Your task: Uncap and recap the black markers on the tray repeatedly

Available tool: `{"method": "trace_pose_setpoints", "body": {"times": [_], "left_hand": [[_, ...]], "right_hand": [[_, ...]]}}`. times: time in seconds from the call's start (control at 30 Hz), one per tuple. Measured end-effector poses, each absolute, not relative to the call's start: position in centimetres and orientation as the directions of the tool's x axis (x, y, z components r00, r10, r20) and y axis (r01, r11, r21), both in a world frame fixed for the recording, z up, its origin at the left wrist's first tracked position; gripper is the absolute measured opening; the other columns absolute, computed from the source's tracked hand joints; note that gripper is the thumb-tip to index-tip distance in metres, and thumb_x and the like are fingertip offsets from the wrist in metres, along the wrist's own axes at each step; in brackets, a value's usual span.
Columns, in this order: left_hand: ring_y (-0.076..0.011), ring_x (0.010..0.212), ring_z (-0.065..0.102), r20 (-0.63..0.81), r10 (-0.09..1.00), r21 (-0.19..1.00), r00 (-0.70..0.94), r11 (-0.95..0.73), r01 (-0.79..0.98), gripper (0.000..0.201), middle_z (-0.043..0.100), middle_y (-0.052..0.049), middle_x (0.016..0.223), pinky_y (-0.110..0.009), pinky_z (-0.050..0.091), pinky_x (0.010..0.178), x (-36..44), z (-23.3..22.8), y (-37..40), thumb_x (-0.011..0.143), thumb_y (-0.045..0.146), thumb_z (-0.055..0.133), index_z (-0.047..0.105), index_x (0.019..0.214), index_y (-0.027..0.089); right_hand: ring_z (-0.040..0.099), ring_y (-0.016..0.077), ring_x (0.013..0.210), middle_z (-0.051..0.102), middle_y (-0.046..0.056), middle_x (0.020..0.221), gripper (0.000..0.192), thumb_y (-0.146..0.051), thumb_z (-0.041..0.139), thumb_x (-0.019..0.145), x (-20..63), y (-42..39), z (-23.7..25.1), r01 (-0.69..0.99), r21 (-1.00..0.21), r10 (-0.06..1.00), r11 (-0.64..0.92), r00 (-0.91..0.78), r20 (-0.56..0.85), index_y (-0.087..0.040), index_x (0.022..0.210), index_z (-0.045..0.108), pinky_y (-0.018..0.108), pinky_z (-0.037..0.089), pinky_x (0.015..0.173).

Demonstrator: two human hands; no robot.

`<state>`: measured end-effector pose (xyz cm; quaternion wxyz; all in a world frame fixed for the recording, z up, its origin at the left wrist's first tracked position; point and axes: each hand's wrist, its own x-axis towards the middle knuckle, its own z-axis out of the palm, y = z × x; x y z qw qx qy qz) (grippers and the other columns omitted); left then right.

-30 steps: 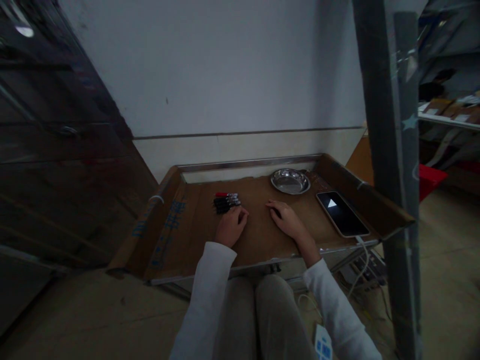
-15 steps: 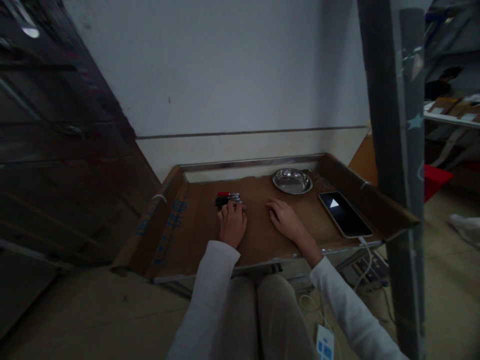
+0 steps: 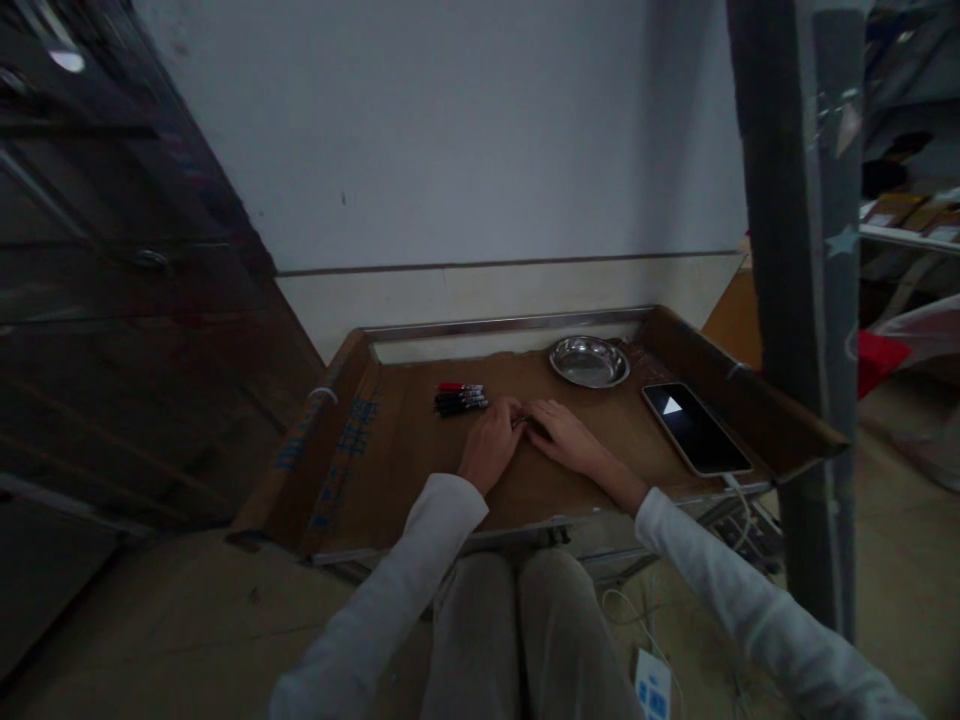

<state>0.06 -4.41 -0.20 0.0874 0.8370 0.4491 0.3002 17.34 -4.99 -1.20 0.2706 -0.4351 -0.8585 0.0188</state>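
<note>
My left hand (image 3: 491, 445) and my right hand (image 3: 564, 436) meet fingertip to fingertip over the middle of the cardboard-lined table (image 3: 420, 470). Between them they pinch a small dark marker (image 3: 520, 421), mostly hidden by the fingers. A short row of markers (image 3: 460, 399), one with a red cap, lies just left of and beyond my left hand. A round steel dish (image 3: 589, 361) sits at the back right. A phone (image 3: 696, 428) with a lit screen lies flat to the right of my right hand.
The table has raised cardboard sides and a metal rail against the white wall. A grey post (image 3: 802, 300) stands close on the right. A dark cabinet (image 3: 112, 300) fills the left. A cable runs from the phone down to a power strip (image 3: 649, 690) on the floor.
My left hand went to the row of markers, then came back right to meet my right hand, with a marker now between the fingers. The view shifted slightly left.
</note>
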Motion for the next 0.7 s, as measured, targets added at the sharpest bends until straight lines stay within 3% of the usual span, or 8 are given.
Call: {"method": "trace_pose_setpoints", "body": {"times": [0.13,0.33,0.6,0.7], "left_hand": [[-0.0158,0.09,0.061,0.512,0.797,0.633,0.321,-0.602,0.487,0.026,0.059,-0.004,0.097,-0.032,0.049,0.083,0.7,-0.2,-2.4,0.084,0.023,0.057,0.041,0.104,0.02],[-0.0136,0.081,0.062,0.533,0.839,0.794,0.111,-0.541,0.277,0.036,0.06,-0.004,0.095,-0.03,0.051,0.075,2.2,0.2,1.1,0.078,0.019,0.063,0.042,0.108,0.02],[-0.0123,0.077,0.062,0.577,0.807,0.765,0.125,-0.588,0.265,0.034,0.062,-0.003,0.093,-0.028,0.051,0.073,2.1,0.3,1.1,0.08,0.022,0.062,0.046,0.11,0.02],[-0.0128,0.078,0.061,0.607,0.786,0.731,0.115,-0.609,0.306,0.029,0.062,-0.003,0.092,-0.028,0.05,0.072,1.9,0.7,0.8,0.082,0.024,0.06,0.049,0.108,0.019]], "right_hand": [[0.056,0.0228,0.095,0.065,0.009,0.101,0.021,-0.025,0.047,0.09,17.9,-3.2,-1.1,0.818,-0.235,0.803,0.525,-0.384,0.455,-0.019,0.106,0.06,0.037,0.043,0.084],[0.056,0.0216,0.092,0.064,0.01,0.097,0.023,-0.027,0.046,0.091,18.6,0.1,-1.5,0.818,-0.283,0.802,0.501,-0.316,0.508,-0.016,0.105,0.061,0.035,0.042,0.084],[0.054,0.0196,0.092,0.061,0.008,0.098,0.028,-0.026,0.056,0.085,19.4,1.1,-2.5,0.674,-0.442,0.775,0.593,-0.329,0.539,-0.017,0.111,0.057,0.034,0.043,0.084],[0.055,0.0184,0.089,0.061,0.007,0.094,0.022,-0.025,0.056,0.085,19.5,1.1,-2.5,0.656,-0.479,0.788,0.583,-0.312,0.531,-0.017,0.106,0.06,0.033,0.044,0.082]]}}
